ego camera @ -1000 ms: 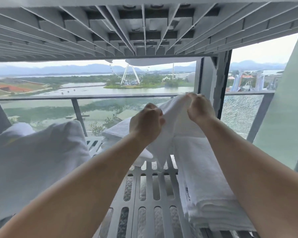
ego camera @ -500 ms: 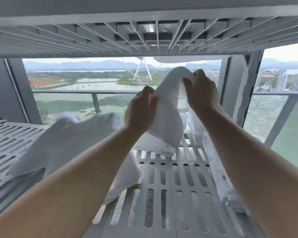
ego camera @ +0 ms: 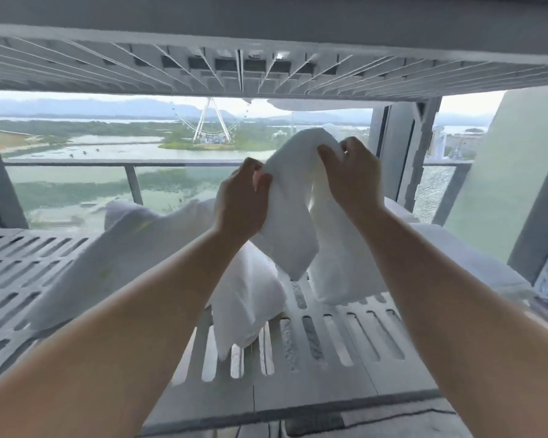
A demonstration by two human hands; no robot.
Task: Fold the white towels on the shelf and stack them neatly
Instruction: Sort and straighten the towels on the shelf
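Pinching a white towel (ego camera: 293, 197) along its upper fold with left hand (ego camera: 239, 200) and right hand (ego camera: 350, 175), fingers curled into the cloth, ring on a right finger. Lifted above the slatted grey shelf (ego camera: 329, 336), lower ends dangling just over it. Heaped loosely at left, crumpled towels (ego camera: 140, 248); behind the right forearm, a flat white pile (ego camera: 450, 245).

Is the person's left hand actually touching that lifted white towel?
Touching. The head view shows the left hand pinching a fold of the lifted towel between thumb and fingers, with no gap.
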